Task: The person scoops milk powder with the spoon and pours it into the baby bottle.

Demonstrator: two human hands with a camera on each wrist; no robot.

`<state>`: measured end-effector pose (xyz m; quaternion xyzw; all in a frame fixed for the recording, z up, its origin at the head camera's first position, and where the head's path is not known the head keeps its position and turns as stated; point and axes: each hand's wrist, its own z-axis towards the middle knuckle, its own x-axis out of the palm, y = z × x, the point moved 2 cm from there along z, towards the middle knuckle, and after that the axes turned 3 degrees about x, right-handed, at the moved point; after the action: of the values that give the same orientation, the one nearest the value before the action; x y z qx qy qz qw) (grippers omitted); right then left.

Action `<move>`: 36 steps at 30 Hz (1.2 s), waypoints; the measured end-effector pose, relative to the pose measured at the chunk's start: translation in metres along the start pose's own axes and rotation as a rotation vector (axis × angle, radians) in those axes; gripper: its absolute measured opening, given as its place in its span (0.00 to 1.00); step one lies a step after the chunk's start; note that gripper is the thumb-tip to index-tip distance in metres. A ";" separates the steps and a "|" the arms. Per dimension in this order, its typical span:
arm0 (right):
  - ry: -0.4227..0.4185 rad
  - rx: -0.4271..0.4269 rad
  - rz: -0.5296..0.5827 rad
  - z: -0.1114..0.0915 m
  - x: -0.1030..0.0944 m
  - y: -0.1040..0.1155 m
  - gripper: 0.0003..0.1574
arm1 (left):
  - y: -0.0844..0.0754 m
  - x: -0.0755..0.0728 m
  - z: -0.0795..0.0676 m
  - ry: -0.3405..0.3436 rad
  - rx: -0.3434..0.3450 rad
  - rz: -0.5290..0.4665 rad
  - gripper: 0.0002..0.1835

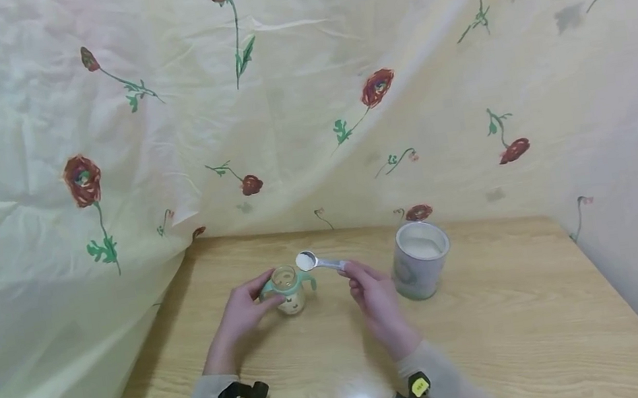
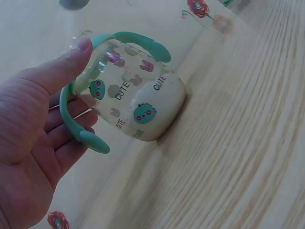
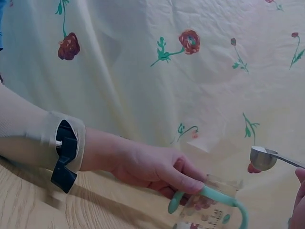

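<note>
My left hand (image 1: 247,309) grips a clear baby bottle (image 1: 291,303) at its neck, thumb on one side and fingers behind the mint-green handle. The bottle is uncapped, stands on the table and has printed animal faces. In the left wrist view, white powder lies in the bottom of the bottle (image 2: 167,102). Beside and a little above the bottle's mouth, my right hand (image 1: 377,299) pinches a metal measuring spoon (image 1: 333,264) by its handle. White powder fills the bowl of the spoon, which is level in the right wrist view (image 3: 263,158).
Just right of my right hand stands an open pale canister (image 1: 418,273) with whitish contents. The wooden table (image 1: 531,312) ends at a hanging flowered cloth (image 1: 294,107) behind and on both sides. Each sleeve carries a dark wrist camera (image 1: 242,392).
</note>
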<state>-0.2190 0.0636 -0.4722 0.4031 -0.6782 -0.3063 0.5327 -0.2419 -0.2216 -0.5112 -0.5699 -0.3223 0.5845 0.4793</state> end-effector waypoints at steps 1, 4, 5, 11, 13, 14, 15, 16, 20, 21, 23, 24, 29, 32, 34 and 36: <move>0.000 -0.005 -0.002 0.001 0.002 -0.002 0.18 | 0.000 0.001 0.001 -0.003 -0.001 0.002 0.40; -0.011 -0.016 -0.009 0.003 0.008 -0.008 0.20 | 0.002 0.002 0.002 -0.005 0.005 0.010 0.40; -0.017 -0.021 -0.005 0.004 0.009 -0.010 0.19 | 0.003 0.002 0.002 -0.006 0.006 0.012 0.40; -0.022 -0.031 -0.033 0.005 0.015 -0.018 0.19 | 0.003 0.003 0.003 -0.019 0.006 0.017 0.41; -0.023 -0.031 -0.057 0.005 0.015 -0.019 0.19 | 0.003 0.004 0.003 -0.022 0.005 0.029 0.43; -0.023 -0.030 -0.067 0.004 0.015 -0.019 0.20 | 0.004 0.004 0.003 -0.024 0.004 0.036 0.43; -0.022 -0.027 -0.079 0.004 0.015 -0.020 0.20 | 0.004 0.005 0.002 -0.025 0.003 0.043 0.44; -0.023 -0.023 -0.086 0.004 0.014 -0.020 0.21 | 0.004 0.006 0.002 -0.025 0.003 0.051 0.44; -0.026 -0.014 -0.104 0.004 0.014 -0.022 0.23 | 0.004 0.007 0.002 -0.033 0.002 0.062 0.44; -0.028 -0.014 -0.109 0.004 0.014 -0.022 0.23 | 0.004 0.007 0.002 -0.033 0.003 0.065 0.44; -0.032 -0.019 -0.113 0.005 0.014 -0.023 0.24 | 0.004 0.007 0.002 -0.038 0.005 0.067 0.43; -0.038 -0.022 -0.118 0.005 0.015 -0.024 0.24 | 0.004 0.007 0.002 -0.039 0.005 0.069 0.43; -0.063 -0.077 -0.187 0.006 0.021 -0.026 0.23 | 0.004 0.007 0.002 -0.047 0.006 0.068 0.42; -0.081 -0.137 -0.260 0.005 0.023 -0.026 0.21 | 0.005 0.007 0.003 -0.053 0.005 0.057 0.42; -0.098 -0.180 -0.306 0.005 0.024 -0.027 0.19 | 0.006 0.008 0.003 -0.057 0.004 0.050 0.42; -0.112 -0.223 -0.341 0.006 0.024 -0.028 0.16 | 0.006 0.008 0.003 -0.059 0.001 0.047 0.42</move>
<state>-0.2207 0.0284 -0.4861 0.4330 -0.5904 -0.4872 0.4760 -0.2453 -0.2157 -0.5193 -0.5595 -0.3229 0.6123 0.4559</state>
